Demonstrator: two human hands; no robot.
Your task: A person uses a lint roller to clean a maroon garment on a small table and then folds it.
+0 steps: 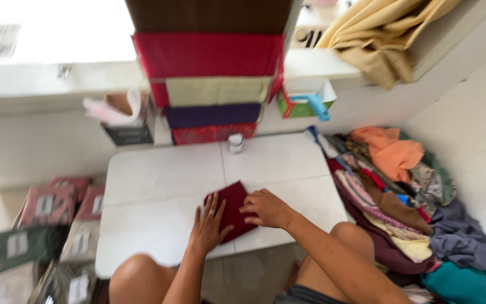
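Observation:
A folded dark red cloth (pixel 233 204) lies near the front edge of a low white table (pixel 158 186). My left hand (pixel 210 225) rests flat on the cloth's near left part, fingers spread, a ring on one finger. My right hand (pixel 266 208) presses on the cloth's right edge with fingers curled down. Neither hand lifts the cloth. My bare knees show below the table's front edge.
A stack of folded cloths (pixel 212 79) in brown, red, beige and purple stands at the table's back. A small jar (pixel 235 143) sits in front of it. A heap of mixed clothes (pixel 406 197) lies right. Wrapped packets (pixel 46 225) lie left on the floor.

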